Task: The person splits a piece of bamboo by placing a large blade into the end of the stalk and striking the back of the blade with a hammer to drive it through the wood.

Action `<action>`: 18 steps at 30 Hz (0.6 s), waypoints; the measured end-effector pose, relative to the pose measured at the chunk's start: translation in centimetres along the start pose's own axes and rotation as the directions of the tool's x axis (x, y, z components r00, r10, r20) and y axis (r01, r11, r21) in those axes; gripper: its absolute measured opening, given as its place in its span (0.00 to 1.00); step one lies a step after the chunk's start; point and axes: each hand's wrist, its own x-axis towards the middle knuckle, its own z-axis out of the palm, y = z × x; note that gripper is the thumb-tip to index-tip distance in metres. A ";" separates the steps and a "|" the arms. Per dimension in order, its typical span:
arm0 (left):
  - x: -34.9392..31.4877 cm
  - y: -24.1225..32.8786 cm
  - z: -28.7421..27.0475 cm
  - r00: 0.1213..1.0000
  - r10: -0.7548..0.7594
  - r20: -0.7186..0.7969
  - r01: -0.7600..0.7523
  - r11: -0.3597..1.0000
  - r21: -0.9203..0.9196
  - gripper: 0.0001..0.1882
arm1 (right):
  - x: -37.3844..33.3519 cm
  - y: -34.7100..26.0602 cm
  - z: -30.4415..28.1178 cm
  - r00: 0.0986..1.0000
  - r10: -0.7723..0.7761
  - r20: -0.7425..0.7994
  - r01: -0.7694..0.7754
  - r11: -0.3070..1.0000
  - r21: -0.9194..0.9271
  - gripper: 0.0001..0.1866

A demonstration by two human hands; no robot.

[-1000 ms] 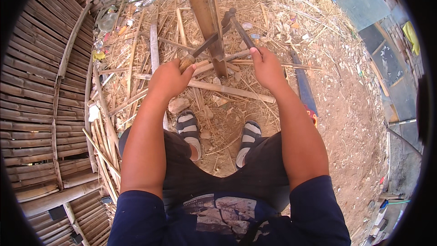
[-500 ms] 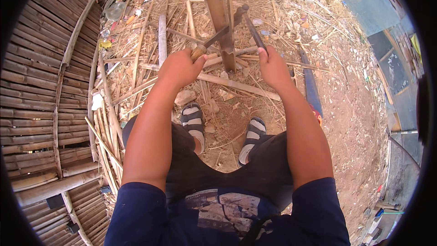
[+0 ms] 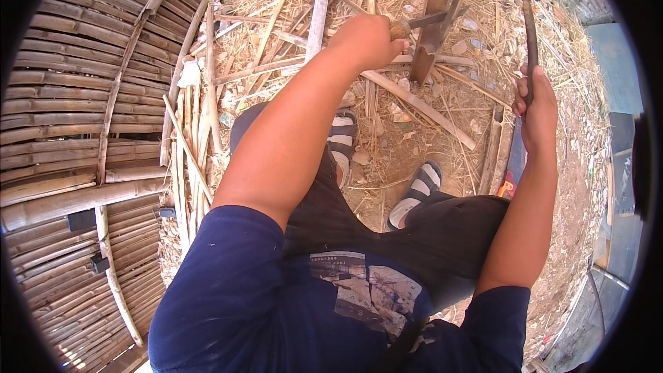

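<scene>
My left hand [image 3: 366, 41] is closed around the wooden handle [image 3: 399, 30] of a large knife. Its dark blade [image 3: 427, 20] runs crosswise through an upright split bamboo pole [image 3: 434, 0], and the tip pokes out past the right side. The pole's jagged lower end stands near the littered ground; its top is cut off by the picture edge. Off to the right, my right hand [image 3: 539, 110] grips a hammer [image 3: 530, 38] low on its dark handle. The hammer head points away from me, well apart from knife and pole.
Bamboo strips [image 3: 421, 107] and straw litter the ground around my sandalled feet. A handsaw [image 3: 516, 148] with a red-orange handle lies beneath my right forearm. A slatted bamboo wall [image 3: 62, 110] rises on the left, with thin strips [image 3: 190, 145] along its foot.
The hammer has swung away from the knife and pole, out to the right with my right hand. My left hand still holds the knife in the pole; the whole view has shifted.
</scene>
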 end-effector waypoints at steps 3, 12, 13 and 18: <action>-0.3 0.1 0.1 1.000 -0.021 0.013 0.021 0.999 -0.026 0.29 | 0.1 0.1 0.1 1.000 0.000 0.010 0.000 1.000 0.019 0.24; -0.8 0.9 -1.0 0.992 -0.040 0.117 0.043 0.999 -0.021 0.29 | -0.8 -0.8 0.1 0.988 -0.022 0.152 -0.051 0.886 0.461 0.20; -1.0 0.7 -1.2 0.996 -0.006 0.086 0.005 1.000 0.017 0.28 | -0.8 -1.1 0.0 0.985 -0.051 0.163 -0.031 0.884 0.466 0.19; -0.4 -0.2 -1.4 0.998 -0.050 -0.039 0.054 0.993 0.102 0.24 | -0.1 -1.1 -1.4 0.995 -0.089 0.054 0.087 0.996 0.035 0.18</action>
